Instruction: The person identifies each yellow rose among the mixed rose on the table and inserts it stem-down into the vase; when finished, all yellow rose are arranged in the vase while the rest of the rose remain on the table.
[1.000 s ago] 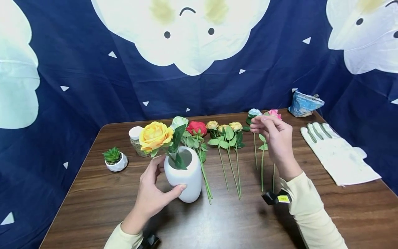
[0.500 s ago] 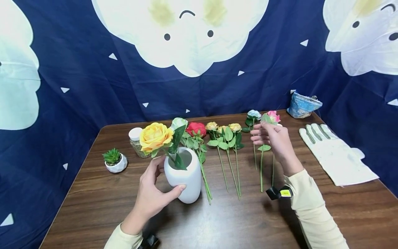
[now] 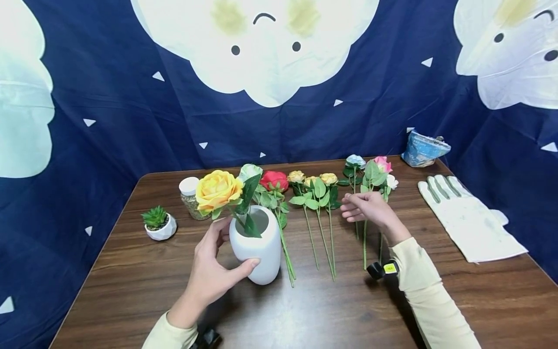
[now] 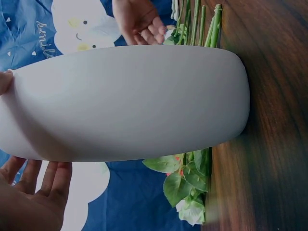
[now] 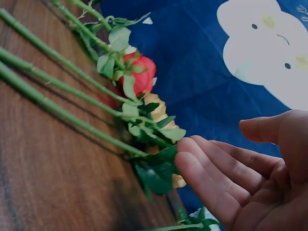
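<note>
My left hand (image 3: 213,271) grips a white vase (image 3: 267,257), thumb on its near face and fingers round its left side. The vase also fills much of the left wrist view. A yellow rose (image 3: 219,190) with dark green leaves stands in it, leaning left over the rim. My right hand (image 3: 369,209) hovers over the flower stems on the right, holding nothing. In the right wrist view its fingers (image 5: 211,178) are loosely extended, thumb apart. Near it lie a pink rose (image 3: 382,164), a pale blue rose (image 3: 355,161) and a white flower (image 3: 392,182).
Behind the vase lie a red rose (image 3: 274,181) and a pale green rose (image 3: 250,172). Several small yellow roses (image 3: 328,179) lie mid-table. Left are a potted succulent (image 3: 160,224) and a lidded jar (image 3: 191,198); right, a white glove (image 3: 475,225) and a blue bag (image 3: 424,149).
My right hand has come down and toward me, away from the pink rose, which now shows fully with the white flower beside it. The left hand and vase have stayed in place.
</note>
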{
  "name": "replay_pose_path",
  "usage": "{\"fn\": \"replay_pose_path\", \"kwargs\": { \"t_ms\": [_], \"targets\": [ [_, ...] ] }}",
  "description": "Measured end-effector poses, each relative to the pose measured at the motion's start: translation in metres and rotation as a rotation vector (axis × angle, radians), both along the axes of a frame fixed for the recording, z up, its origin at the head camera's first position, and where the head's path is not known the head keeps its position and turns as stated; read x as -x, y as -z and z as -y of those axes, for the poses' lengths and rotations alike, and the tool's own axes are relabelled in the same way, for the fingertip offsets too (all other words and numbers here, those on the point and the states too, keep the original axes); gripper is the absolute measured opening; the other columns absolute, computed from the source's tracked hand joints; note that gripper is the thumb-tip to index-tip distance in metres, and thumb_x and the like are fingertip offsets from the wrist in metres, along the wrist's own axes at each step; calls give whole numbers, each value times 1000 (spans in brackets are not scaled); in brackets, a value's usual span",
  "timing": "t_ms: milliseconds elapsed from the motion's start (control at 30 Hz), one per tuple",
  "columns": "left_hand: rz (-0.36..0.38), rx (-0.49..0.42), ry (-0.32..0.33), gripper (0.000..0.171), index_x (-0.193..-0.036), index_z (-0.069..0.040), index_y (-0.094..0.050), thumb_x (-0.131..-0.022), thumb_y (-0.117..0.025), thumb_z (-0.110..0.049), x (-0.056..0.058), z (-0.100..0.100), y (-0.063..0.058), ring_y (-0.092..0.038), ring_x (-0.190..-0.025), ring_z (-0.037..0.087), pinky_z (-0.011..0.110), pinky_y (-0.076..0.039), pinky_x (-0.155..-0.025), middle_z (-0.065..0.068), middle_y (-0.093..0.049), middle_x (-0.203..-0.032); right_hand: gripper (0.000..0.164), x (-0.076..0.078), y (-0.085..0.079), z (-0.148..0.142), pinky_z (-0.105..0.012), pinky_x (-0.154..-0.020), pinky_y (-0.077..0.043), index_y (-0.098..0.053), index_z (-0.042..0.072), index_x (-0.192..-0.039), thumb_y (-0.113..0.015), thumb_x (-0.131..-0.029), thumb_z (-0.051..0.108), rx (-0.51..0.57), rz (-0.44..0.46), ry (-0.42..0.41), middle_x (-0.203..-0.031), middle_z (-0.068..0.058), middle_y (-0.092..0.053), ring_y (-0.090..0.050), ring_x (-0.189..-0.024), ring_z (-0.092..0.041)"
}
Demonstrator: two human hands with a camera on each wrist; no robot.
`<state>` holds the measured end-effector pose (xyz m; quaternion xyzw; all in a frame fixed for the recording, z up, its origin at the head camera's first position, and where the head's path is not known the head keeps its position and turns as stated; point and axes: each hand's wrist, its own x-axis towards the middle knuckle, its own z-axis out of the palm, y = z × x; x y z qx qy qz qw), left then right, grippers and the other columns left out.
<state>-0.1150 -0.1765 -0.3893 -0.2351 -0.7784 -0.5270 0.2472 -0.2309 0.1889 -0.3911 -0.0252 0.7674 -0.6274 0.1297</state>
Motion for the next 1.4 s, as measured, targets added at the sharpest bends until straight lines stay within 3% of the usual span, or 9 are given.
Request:
{"fn": "replay_pose_path", "kwargs": {
  "t_ms": [367, 600, 1167, 1400],
  "targets": [
    [9, 4, -4, 81, -138, -2, -57, -64, -90, -1, 0, 0, -1, -65, -100, 8, 14, -51, -89, 11, -68, -122, 49, 4, 13, 5, -27, -73, -62, -48, -27, -133, -47, -109, 16, -28, 87, -14, -102, -24, -75, -72, -75, -10],
    [2, -4, 5, 82, -138, -3, -57, -63, -91, -2, 0, 0, 0, -65, -100, 8, 14, -51, -90, 11, -68, -121, 47, 6, 23, 9, -28, -74, -62, -49, -27, -132, -47, -109, 13, 6, 144, -8, -94, -16, -76, -73, -75, -11],
    [15, 3, -2, 80, -137, -1, -57, -64, -90, -2, 0, 0, -1, -65, -100, 9, 14, -51, -89, 11, -68, -122, 44, 8, 32, 13, -26, -73, -62, -49, -28, -130, -47, -108, 9, 48, 163, -8, -89, -11, -75, -73, -73, -11],
    [27, 0, 5, 81, -138, -2, -56, -64, -90, -2, 0, 0, -1, -65, -100, 12, 15, -51, -90, 11, -68, -123, 42, 7, 36, 17, -25, -73, -62, -50, -28, -130, -47, -108, 9, 16, 164, -9, -86, -8, -74, -72, -72, -10]
  ]
}}
